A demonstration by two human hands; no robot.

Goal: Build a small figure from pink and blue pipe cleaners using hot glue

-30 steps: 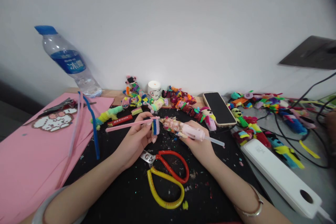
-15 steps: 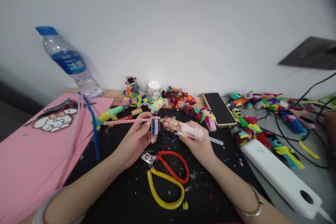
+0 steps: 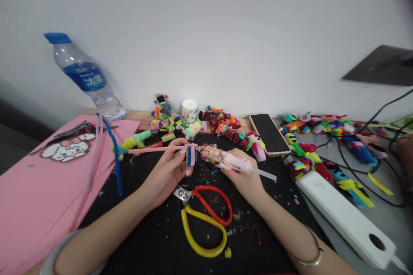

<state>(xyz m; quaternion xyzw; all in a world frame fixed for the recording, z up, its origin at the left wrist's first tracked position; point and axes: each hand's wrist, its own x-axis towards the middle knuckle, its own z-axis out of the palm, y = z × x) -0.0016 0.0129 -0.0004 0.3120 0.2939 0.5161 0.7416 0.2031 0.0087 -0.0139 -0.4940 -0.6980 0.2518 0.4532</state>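
Note:
My left hand [image 3: 167, 171] pinches a small rolled piece of blue, white and yellow pipe cleaner [image 3: 191, 155], from which a long pink pipe cleaner [image 3: 155, 149] sticks out to the left. My right hand [image 3: 245, 177] grips a pink glue gun [image 3: 230, 160] with a clear glue stick poking out behind. The gun's crusted nozzle points left and meets the rolled piece. Both hands hover over a black mat [image 3: 161, 232]. Red-and-yellow scissors [image 3: 204, 217] lie just below the hands.
A water bottle [image 3: 84, 77] leans at the back left beside pink paper [image 3: 41, 180] and blue pipe cleaners [image 3: 114, 154]. Pipe-cleaner figures [image 3: 209, 124], a white jar [image 3: 189, 109], a phone [image 3: 269, 133], a white power strip [image 3: 345, 217] and cables crowd the back and right.
The pink pipe cleaner's free end has tilted up slightly to near level. Both hands have stayed almost in place.

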